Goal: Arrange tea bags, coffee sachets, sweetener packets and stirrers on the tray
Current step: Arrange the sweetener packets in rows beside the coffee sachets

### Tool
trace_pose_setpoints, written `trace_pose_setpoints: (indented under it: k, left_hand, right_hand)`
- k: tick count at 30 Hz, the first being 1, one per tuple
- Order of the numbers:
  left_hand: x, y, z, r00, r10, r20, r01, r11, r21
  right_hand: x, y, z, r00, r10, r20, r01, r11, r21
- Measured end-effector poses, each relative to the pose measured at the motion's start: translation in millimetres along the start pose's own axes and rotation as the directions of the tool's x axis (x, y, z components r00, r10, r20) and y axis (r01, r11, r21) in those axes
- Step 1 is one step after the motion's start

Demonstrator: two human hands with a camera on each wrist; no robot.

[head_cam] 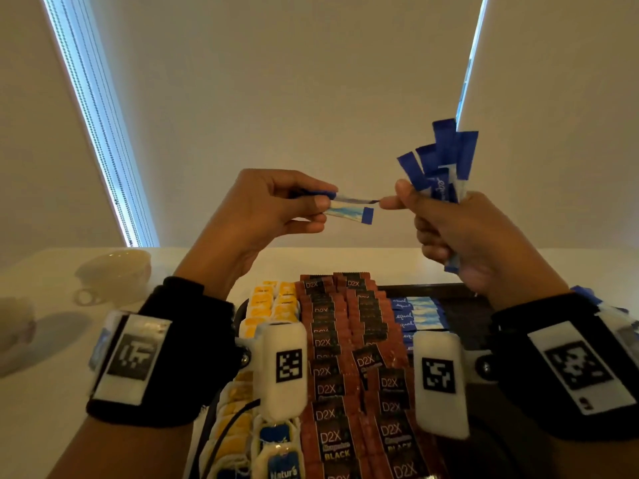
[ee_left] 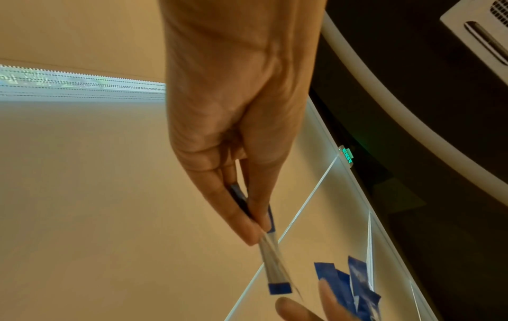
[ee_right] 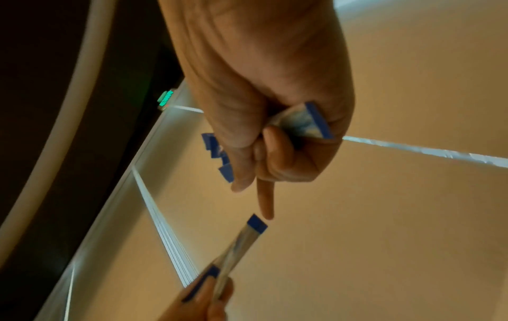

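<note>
Both hands are raised above the tray [head_cam: 432, 289]. My left hand [head_cam: 321, 202] pinches two blue-and-white sweetener packets [head_cam: 349, 207] between thumb and fingers, and they lie level, pointing right. The same packets [ee_left: 274, 260] stick out past my left hand [ee_left: 253, 225] in the left wrist view. My right hand [head_cam: 397, 199] grips a fanned bunch of sweetener packets [head_cam: 444, 157] in its fist. Its straight forefinger [ee_right: 266, 202] reaches the blue end of the left hand's packets [ee_right: 241, 241]. On the tray lie yellow tea bags [head_cam: 273, 302], brown coffee sachets [head_cam: 332, 344] and more sweetener packets [head_cam: 416, 314].
A white cup [head_cam: 114, 271] lies on its side on the pale table at the left. Another cup [head_cam: 14, 326] sits at the far left edge. Blue tea bags [head_cam: 276, 444] fill the tray's near left end. A wall and a window blind [head_cam: 100, 133] stand behind.
</note>
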State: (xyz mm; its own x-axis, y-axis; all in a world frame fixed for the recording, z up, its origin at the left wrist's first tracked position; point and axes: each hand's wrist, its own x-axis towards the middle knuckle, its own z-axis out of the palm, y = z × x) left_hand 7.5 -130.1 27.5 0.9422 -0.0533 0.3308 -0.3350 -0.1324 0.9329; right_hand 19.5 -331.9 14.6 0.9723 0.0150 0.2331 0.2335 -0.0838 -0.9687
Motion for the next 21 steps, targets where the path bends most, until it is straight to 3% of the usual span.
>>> trace_pose_setpoints:
  k: [3, 12, 21]
  left_hand:
    - [0.6, -0.1, 0.2, 0.999, 0.036, 0.019, -0.036, 0.999, 0.01]
    - [1.3, -1.0, 3.9, 0.993, 0.066, 0.097, -0.071, 0.996, 0.055]
    - [1.3, -1.0, 6.4, 0.997, 0.015, 0.08, -0.013, 1.0, -0.025]
  right_hand:
    - [-1.1, -1.7, 4.0, 0.992, 0.108, 0.058, -0.113, 0.991, 0.075]
    - [1.6, 2.9, 16.0, 0.967, 0.242, 0.076, -0.254, 0.922, 0.293]
    - [1.1, 11.1, 31.3, 0.979, 0.166, -0.119, -0.116, 0.932, 0.343]
